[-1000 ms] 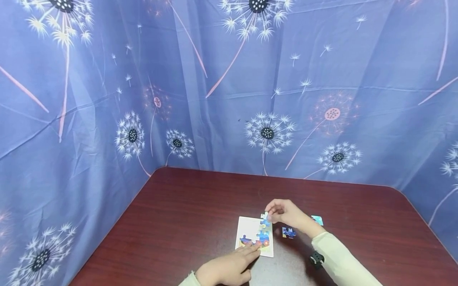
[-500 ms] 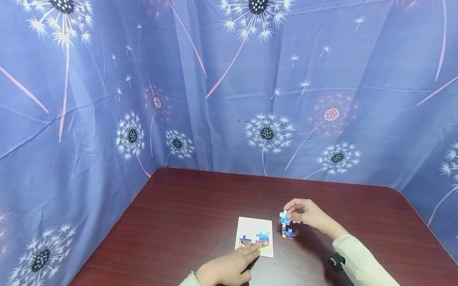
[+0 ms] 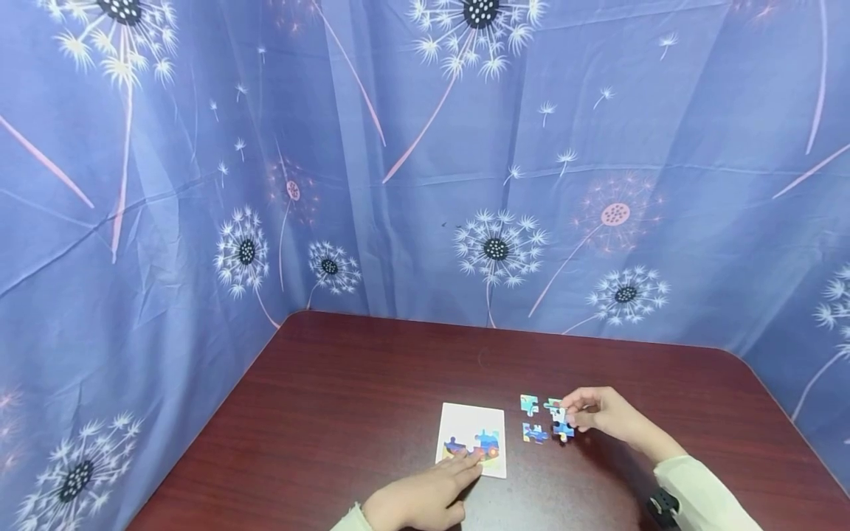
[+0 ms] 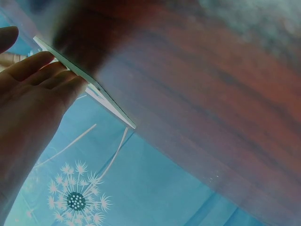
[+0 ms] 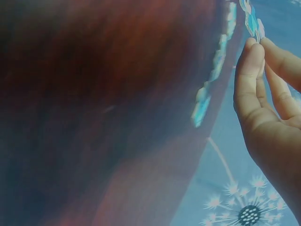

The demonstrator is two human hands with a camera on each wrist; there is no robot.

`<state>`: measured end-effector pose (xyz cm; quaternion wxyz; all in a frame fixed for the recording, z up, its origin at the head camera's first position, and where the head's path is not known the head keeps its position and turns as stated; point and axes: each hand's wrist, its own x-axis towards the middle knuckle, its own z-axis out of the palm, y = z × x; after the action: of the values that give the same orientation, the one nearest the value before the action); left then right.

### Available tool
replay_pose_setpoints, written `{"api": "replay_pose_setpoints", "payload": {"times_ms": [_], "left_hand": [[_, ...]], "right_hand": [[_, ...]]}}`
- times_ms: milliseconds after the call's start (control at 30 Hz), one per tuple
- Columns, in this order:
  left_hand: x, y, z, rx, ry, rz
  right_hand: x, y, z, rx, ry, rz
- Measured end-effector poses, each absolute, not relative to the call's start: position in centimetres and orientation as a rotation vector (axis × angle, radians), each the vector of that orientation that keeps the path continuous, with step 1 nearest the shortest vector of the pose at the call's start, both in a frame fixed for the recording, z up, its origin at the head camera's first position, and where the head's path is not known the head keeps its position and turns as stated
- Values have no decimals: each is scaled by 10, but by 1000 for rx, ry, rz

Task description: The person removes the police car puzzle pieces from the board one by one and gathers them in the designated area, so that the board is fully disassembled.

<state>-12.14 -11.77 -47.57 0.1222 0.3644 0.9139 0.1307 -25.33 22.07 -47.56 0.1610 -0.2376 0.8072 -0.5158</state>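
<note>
A jigsaw puzzle piece (image 3: 563, 428), white and blue, is pinched between the thumb and fingers of my right hand (image 3: 598, 414). In the right wrist view the held puzzle piece (image 5: 252, 21) stands out past the fingertips. Its lower part overlaps or lies close to the other pieces, and I cannot tell if it touches the table. My left hand (image 3: 432, 493) rests with extended fingers on the near edge of a white puzzle board (image 3: 458, 419). Joined blue, red and yellow pieces (image 3: 487, 443) lie on the board's lower part, partly behind the left fingers.
Loose puzzle pieces lie right of the board: a light blue piece (image 3: 529, 403), a dark blue piece (image 3: 534, 433) and a partly hidden piece (image 3: 552, 404). The dark red table (image 3: 372, 383) ends at a blue dandelion-print curtain (image 3: 412, 243).
My right hand has carried the puzzle piece from the board's upper right corner rightward to the loose pieces, uncovering the light blue piece. My left hand has stayed in place.
</note>
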Motion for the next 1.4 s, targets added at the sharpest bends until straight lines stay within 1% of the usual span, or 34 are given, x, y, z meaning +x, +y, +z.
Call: {"api": "replay_pose_setpoints", "payload": {"times_ms": [300, 667, 1067, 1400], "left_hand": [[-121, -118, -477, 1100, 2697, 354], [-120, -117, -478, 1061, 2657, 390], [-122, -118, -477, 1061, 2680, 364], [-123, -118, -480, 1073, 2687, 359]], "right_hand": [[-248, 221, -484, -758, 2320, -1459], [-247, 217, -493, -739, 2449, -1381], [-250, 215, -494, -726, 2541, -1306], [-250, 210, -484, -732, 2576, -1298]]}}
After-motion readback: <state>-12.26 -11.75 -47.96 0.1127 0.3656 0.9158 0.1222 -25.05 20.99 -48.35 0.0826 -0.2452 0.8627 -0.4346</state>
